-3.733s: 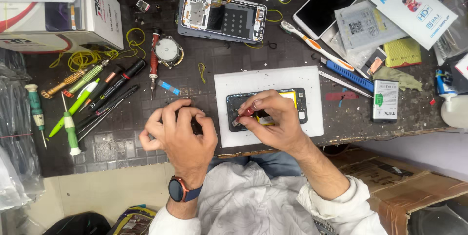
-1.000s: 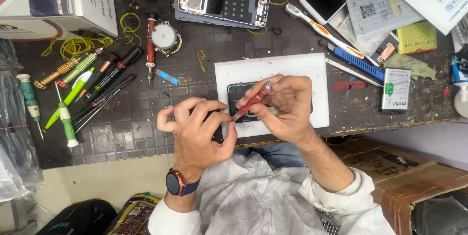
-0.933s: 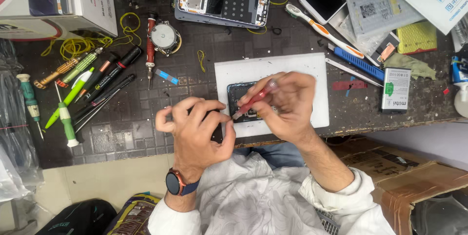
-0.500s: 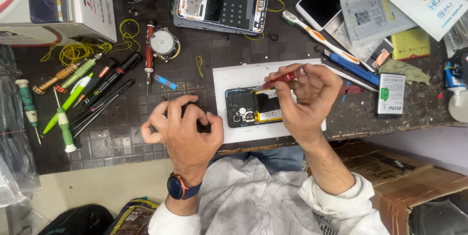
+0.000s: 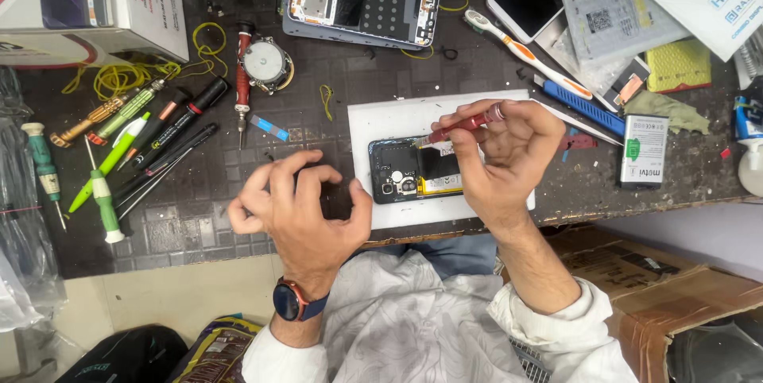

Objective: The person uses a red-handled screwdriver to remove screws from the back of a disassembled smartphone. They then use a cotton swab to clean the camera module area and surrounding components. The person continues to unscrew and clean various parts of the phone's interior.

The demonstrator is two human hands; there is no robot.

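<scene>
We work at a cluttered dark bench [image 5: 262,113], where an opened phone [image 5: 413,172], back cover off and insides bare, lies on a white mat [image 5: 381,121]; reassembly looks far from finished. Our right hand [image 5: 509,152] pinches a red screwdriver [image 5: 461,125], tip at the phone's top edge. Our left hand [image 5: 302,208] curls its fingers, seemingly empty. Half a second ago the screwdriver was raised higher.

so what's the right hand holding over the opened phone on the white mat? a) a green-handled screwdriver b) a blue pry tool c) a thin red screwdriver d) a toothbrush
c: the right hand grips a thin red screwdriver, its tip down at the opened phone on the white mat.
</scene>
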